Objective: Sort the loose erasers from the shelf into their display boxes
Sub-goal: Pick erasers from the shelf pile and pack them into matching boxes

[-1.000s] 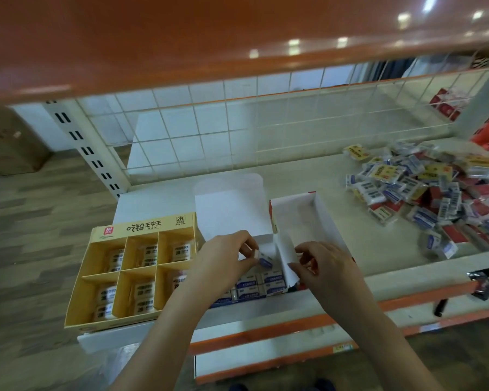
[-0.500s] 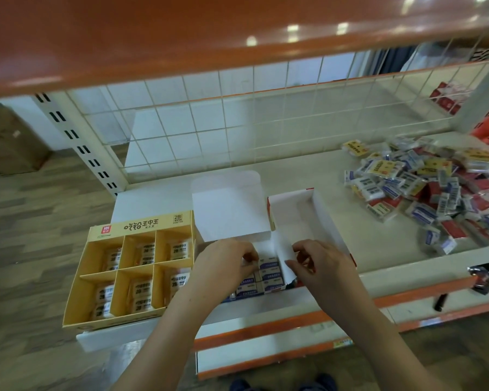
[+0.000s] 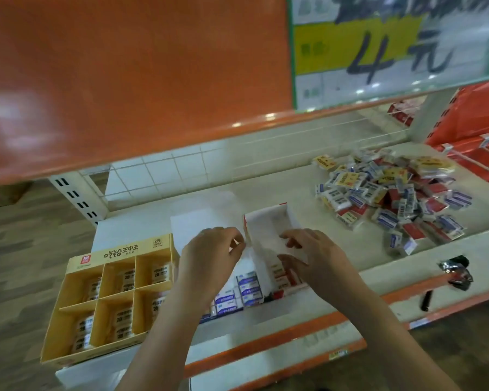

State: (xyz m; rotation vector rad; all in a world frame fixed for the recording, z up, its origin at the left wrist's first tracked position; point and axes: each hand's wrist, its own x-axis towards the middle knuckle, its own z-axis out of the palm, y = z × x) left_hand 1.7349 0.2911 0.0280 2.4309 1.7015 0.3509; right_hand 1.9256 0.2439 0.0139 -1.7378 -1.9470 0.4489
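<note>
A white display box [image 3: 246, 289] near the shelf's front edge holds rows of blue-labelled erasers, and its lid flap [image 3: 198, 218] stands open behind. My left hand [image 3: 209, 261] is over this box with curled fingers that pinch a white edge of it. Right beside it stands a red-edged white box [image 3: 266, 221] with red-labelled erasers at its near end. My right hand [image 3: 319, 261] grips that box's near side wall between thumb and fingers. A heap of loose erasers [image 3: 393, 193] in blue, red and yellow wrappers lies at the right of the shelf.
A yellow compartmented display box [image 3: 76, 314] with wrapped erasers sits at the left front of the shelf [image 3: 266, 184]. An orange upper shelf [image 3: 124, 80] with a price sign [image 3: 378, 49] overhangs. Wire mesh backs the shelf. A crumpled dark wrapper [image 3: 455, 272] lies on the front rail.
My left hand has put the blue eraser down into the white box and now pinches the box's edge. The view tilted up, showing more of the upper shelf.
</note>
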